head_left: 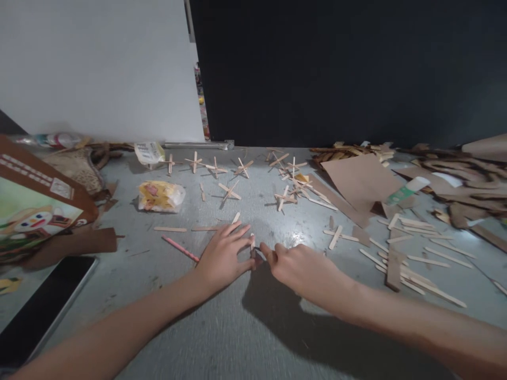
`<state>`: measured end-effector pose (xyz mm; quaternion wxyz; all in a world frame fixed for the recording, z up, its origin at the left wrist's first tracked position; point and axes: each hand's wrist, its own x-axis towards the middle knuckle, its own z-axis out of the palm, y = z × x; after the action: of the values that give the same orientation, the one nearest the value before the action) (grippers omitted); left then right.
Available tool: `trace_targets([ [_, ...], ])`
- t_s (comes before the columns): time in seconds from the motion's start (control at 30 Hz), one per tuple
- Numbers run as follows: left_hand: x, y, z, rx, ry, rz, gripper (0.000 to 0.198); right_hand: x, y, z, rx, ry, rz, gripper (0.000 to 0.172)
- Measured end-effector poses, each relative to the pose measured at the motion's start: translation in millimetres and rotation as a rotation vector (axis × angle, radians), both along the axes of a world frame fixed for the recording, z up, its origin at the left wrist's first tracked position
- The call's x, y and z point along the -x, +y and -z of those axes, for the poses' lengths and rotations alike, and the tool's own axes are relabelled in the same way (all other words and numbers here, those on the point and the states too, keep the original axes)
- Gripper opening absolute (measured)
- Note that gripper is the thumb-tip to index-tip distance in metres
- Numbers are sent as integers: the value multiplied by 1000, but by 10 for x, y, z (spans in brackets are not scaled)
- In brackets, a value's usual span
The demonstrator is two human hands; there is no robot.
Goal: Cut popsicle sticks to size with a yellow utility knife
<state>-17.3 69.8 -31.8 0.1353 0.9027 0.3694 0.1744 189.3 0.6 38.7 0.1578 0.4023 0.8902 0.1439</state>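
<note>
Holding one craft stick point(252, 242) steady
Your left hand point(224, 254), flat and open, pins it on the table point(245, 327); your right hand point(301, 266) pinches its end closed.

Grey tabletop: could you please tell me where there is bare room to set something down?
Bare: the near strip between the forearms, below the left hand and right hand; also between black tablet and left forearm. Crowded: loose wooden sticks and brown cardboard pieces on the right.
</note>
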Motion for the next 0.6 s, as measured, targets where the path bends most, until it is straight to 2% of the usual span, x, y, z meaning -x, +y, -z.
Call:
trace_targets([
  [0.23,-6,5,-31,-30,26,38,41,161,-126,23,13,20,134,44],
  [0.3,3,22,-129,-77,34,76,36,183,-142,9,10,33,144,44],
  [0.4,96,-57,-359,-253,50,160,38,194,-161,-6,6,58,142,39],
  [0.47,224,-262,-492,-361,102,303,39,184,-167,-9,4,78,128,38],
  [0.53,381,-623,-545,-433,130,418,43,162,-162,-9,5,98,119,39],
  [0.6,519,-1087,-511,-433,120,401,43,131,-145,-11,9,114,118,41],
])
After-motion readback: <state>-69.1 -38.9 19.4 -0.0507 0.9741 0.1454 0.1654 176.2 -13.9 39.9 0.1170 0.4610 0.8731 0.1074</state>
